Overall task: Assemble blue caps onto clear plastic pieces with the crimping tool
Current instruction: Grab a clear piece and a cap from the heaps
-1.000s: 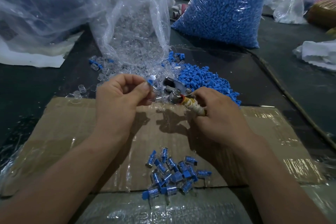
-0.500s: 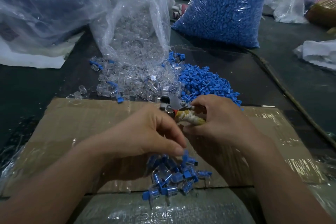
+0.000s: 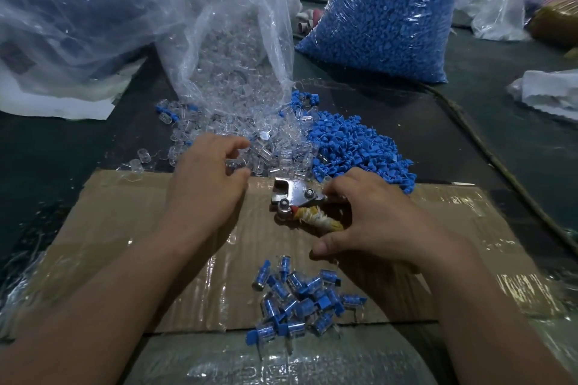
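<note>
Dim, with a cool blue cast and low contrast. Light seems overhead. Hard specular streaks on the clear bag point(image 3: 225, 40) and on the tape over the cardboard point(image 3: 125, 228), plus a bright hotspot on the metal head of the crimping tool point(image 3: 295, 197). Soft shadows sit under the left hand point(image 3: 206, 184) and right hand point(image 3: 369, 222) on the cardboard. Desk point(image 3: 62, 150) is nearly black, detail crushed. Wide-angle stretch: forearms balloon at the bottom corners. Centre sharp, far top-right corner soft and murky.
</note>
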{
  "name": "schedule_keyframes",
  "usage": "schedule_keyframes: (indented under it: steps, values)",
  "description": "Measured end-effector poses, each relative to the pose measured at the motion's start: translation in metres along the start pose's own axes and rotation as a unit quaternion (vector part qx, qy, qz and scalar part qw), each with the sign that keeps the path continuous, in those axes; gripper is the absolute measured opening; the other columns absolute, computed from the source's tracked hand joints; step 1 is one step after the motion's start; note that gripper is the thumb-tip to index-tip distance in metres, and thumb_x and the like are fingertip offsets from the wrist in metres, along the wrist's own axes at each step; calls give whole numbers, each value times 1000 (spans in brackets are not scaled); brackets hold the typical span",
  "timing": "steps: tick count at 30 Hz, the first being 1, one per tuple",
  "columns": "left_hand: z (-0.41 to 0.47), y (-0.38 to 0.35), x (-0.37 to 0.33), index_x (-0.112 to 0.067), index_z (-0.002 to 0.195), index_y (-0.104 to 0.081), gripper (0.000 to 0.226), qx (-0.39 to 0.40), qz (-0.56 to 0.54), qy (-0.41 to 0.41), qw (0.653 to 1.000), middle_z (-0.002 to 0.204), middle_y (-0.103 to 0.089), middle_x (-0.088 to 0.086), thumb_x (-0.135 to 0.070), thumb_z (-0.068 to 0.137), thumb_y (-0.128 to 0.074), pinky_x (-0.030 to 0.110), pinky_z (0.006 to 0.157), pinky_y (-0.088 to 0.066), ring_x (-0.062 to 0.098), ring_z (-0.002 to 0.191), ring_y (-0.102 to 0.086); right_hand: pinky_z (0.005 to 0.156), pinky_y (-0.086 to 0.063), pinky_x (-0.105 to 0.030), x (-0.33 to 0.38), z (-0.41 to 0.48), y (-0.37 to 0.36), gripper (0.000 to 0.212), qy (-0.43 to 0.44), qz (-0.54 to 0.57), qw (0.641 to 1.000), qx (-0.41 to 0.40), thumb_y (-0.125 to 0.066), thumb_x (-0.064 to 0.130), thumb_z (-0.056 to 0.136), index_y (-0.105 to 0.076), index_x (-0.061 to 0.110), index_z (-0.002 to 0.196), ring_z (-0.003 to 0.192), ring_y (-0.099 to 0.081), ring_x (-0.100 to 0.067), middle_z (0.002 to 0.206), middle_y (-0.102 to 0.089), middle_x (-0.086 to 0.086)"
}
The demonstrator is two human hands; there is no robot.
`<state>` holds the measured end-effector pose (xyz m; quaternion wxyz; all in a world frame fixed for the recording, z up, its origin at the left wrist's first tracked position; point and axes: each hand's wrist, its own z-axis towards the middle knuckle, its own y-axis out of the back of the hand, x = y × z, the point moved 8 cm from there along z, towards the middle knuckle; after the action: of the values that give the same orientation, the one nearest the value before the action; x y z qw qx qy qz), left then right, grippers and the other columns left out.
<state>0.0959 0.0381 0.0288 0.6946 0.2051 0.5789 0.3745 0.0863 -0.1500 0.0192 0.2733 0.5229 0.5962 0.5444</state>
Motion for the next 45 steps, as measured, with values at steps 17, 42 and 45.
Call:
schedule_keyframes:
  steps: [17, 42, 45]
  values:
    - [2, -15, -1, -27, 78, -52, 12, 55, 61, -31, 996, 89, -43, -6, -26, 90, -55, 27, 74, -30, 10, 85, -43, 74, -40, -30, -3, -2, 7, 72, -10, 24, 1000, -9, -52, 76, 58, -55, 34, 116, 91, -44, -8, 95, -46, 13]
    - [-7, -1, -2, -26, 81, -64, 27, 26, -286, 87, 954, 82, -67, 6, 1, 80, -65, 25, 60, -58, 19, 71, -68, 58, -37, -19, -32, 0, 38, 17, -55, 115, 974, -188, -57, 47, 82, -62, 33, 74, 67, -51, 1, 69, -54, 20]
    - [-13, -8, -3, -17, 78, -68, 18, 44, -344, 121, 930, 75, -68, 11, 1, 79, -65, 34, 65, -58, 27, 70, -67, 74, -46, -27, -48, 1, 43, 12, -83, 115, 957, -253, -59, 28, 87, -69, 22, 92, 78, -55, -6, 83, -60, 13]
